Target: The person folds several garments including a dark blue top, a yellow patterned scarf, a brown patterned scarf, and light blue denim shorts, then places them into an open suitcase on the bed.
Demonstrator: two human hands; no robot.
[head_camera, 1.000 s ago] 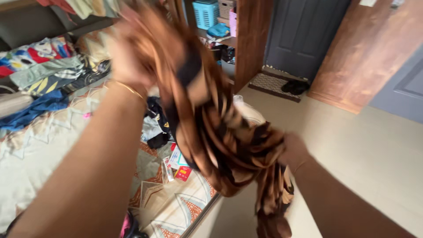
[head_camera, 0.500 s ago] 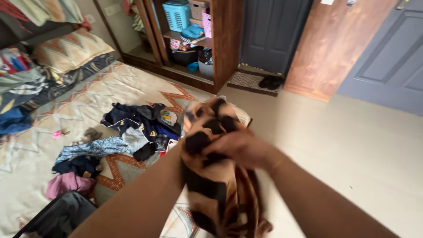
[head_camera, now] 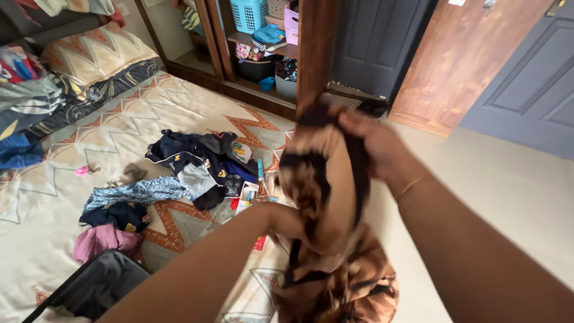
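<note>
Both hands grip one brown-and-black patterned cloth (head_camera: 323, 197) above the bed's (head_camera: 54, 197) near edge, right hand (head_camera: 371, 143) clenched on its top, left hand (head_camera: 284, 218) closed lower down, apparently mid-fold; next move calls for aligned edges.

The garment (head_camera: 326, 197) is tan-orange with black blotches, tiger-like. Left of the garment, the bedsheet (head_camera: 72, 197) is cream with grey zigzags and rust-orange chevrons. On the sheet left of the garment lie a navy pile of clothes (head_camera: 191, 158), a blue-and-white printed cloth (head_camera: 134, 192) and a mauve-pink cloth (head_camera: 101, 239). Above the garment stands a turquoise basket (head_camera: 250, 13); to its right, slate-grey doors (head_camera: 526, 78).
</note>
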